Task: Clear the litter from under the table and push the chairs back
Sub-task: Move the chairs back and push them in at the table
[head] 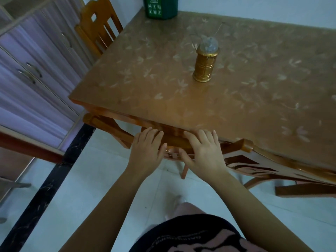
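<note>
I see the chair [174, 141] right under my palms: its top rail runs along the near edge of the worktop [181, 99], close to the near left corner, and both hands lie on it side by side. My left hand [145, 149] rests flat on the left part of the rail, fingers nearly straight and pointing at the worktop edge, thumb stretched along the rail's near face. My right hand [203, 150] lies the same way on the right part, fingers spread and almost straight, thumb reaching back toward the left one; neither hand is wrapped round the wood. A short bare stretch of rail shows between the two thumbs. The chair is glossy orange-brown wood, its back touching or just short of the worktop edge, I cannot tell which, with the seat hidden beneath and one leg visible on the pale floor [101, 188] below my right hand. A second chair [254, 164] of the same wood stands just to the right along the same near edge, its carved back tilted. A third chair [98, 30] stands at the left edge near the far corner. A gold lantern [205, 64] stands upright mid-worktop, and a green bin [160, 8] sits at the far edge.
</note>
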`<state>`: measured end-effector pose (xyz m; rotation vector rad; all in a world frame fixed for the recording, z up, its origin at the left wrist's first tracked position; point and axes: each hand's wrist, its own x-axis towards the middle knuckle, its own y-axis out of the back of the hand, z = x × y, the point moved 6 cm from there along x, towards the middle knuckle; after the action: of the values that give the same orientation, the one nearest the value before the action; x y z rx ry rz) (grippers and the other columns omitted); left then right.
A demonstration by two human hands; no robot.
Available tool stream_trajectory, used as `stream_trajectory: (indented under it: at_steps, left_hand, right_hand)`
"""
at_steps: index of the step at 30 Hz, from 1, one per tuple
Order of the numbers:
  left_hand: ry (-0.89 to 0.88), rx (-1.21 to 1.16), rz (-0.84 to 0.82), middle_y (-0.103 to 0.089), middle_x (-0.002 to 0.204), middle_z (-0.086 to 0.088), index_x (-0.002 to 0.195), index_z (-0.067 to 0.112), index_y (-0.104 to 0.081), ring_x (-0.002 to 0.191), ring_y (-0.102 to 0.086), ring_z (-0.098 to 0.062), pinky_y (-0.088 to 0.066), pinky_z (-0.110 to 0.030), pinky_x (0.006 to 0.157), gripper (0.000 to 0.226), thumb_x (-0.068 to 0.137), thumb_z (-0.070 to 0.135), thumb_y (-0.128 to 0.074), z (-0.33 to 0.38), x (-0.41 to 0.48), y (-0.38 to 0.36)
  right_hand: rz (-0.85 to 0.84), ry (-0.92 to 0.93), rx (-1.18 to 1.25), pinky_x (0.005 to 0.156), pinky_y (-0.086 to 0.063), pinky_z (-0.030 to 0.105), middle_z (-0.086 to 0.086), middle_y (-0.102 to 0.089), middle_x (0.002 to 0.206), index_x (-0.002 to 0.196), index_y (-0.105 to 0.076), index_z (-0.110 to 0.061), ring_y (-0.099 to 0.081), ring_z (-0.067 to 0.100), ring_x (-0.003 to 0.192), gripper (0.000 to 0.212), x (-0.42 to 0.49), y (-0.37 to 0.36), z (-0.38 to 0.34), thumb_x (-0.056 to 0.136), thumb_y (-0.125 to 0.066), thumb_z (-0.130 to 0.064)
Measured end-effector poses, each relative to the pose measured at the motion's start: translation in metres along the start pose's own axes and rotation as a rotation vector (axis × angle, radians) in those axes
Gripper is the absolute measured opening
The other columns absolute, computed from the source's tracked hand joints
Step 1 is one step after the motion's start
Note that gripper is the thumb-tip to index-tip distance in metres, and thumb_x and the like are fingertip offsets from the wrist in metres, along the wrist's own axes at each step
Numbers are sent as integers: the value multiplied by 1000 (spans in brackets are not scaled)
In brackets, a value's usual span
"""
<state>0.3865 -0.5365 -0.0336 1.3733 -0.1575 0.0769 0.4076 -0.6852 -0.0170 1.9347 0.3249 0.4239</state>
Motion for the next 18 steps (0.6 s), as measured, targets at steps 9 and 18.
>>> stream_trajectory:
  at_steps: [9,18]
  left_hand:
    - [-89,2,-141,-68,102,-14,104,3,-67,99,-62,-30,-48,-42,81,46,88,35,-38,-33,17,-7]
    - [-422,-10,-264,-70,83,-4,106,11,-66,71,-64,-24,-50,-34,60,59,88,53,-29,-56,21,-10]
  right_hand:
    - [-156,2,19,108,-23,50,9,-55,126,122,-56,-13,-44,27,123,49,21,-39,-24,84,-55,-43]
    - [-160,-25,89,87,-44,40,9,-62,112,115,-61,-11,-56,27,104,49,29,-63,-45,81,-58,-46]
